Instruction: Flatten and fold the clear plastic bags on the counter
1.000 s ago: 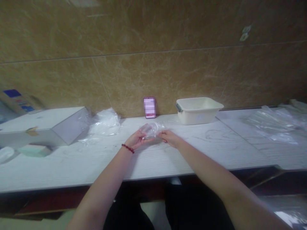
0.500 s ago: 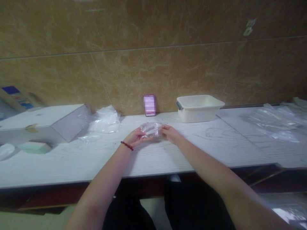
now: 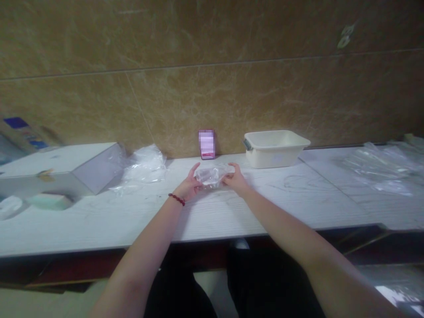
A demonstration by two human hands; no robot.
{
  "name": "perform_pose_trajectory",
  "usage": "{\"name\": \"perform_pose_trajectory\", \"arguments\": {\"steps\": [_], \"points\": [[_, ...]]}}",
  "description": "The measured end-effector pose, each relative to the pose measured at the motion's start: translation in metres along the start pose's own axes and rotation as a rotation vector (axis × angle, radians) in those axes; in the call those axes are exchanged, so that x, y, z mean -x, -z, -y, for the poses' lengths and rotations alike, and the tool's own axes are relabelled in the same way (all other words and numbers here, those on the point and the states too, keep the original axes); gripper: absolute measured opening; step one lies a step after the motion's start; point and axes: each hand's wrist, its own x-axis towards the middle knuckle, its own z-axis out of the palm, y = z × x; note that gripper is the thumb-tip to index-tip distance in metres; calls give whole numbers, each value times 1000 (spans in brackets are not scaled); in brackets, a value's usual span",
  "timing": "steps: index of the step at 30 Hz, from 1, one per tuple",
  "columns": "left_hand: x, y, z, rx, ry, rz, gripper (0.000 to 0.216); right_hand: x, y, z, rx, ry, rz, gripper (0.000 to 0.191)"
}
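A small crinkled clear plastic bag [image 3: 212, 176] is between my two hands, just above or on the white tabletop; I cannot make out what, if anything, is inside. My left hand [image 3: 190, 185], with a dark red bead bracelet at the wrist, holds its left end, thumb raised and fingers at the lower edge. At the right end, my right hand [image 3: 236, 180] holds it too, with the fingers curled at the side and one digit lifted above. Behind the bag a phone [image 3: 207, 145] leans upright against the wall, its screen lit.
To the right of the phone stands a cream plastic bin [image 3: 276, 150] with a grey handle. Clear plastic bags [image 3: 380, 165] lie at the far right. A white box [image 3: 59, 168], crumpled plastic [image 3: 145, 163], a pale green block [image 3: 51, 201] and a white roll [image 3: 10, 206] sit on the left.
The bag has tipped flatter between my hands. My left thumb and a digit of my right hand have lifted off its top and now point upward.
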Motion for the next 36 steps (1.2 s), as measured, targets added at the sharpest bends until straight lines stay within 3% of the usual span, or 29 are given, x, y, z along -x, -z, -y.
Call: {"name": "perform_pose_trajectory", "arguments": {"steps": [2,5,11,21,26,33,36], "points": [[1,-1,-1,-8,-2,7,78,0,1,1,-13,33,60,59],[1,0,0,-24,-7,-10,64,0,1,3,-6,34,118,37],[-7,6,5,-41,14,-72,20,1,-2,3,-9,26,118,14],[-13,12,9,-127,25,-198,4,-1,1,0,16,24,108,6],[-12,20,9,-161,39,-131,18,0,5,1,99,27,133,12],[-7,22,7,-338,151,5,42,-1,22,11,480,196,363,16],[-6,20,8,-389,201,44,44,-7,27,13,556,202,244,19]]}}
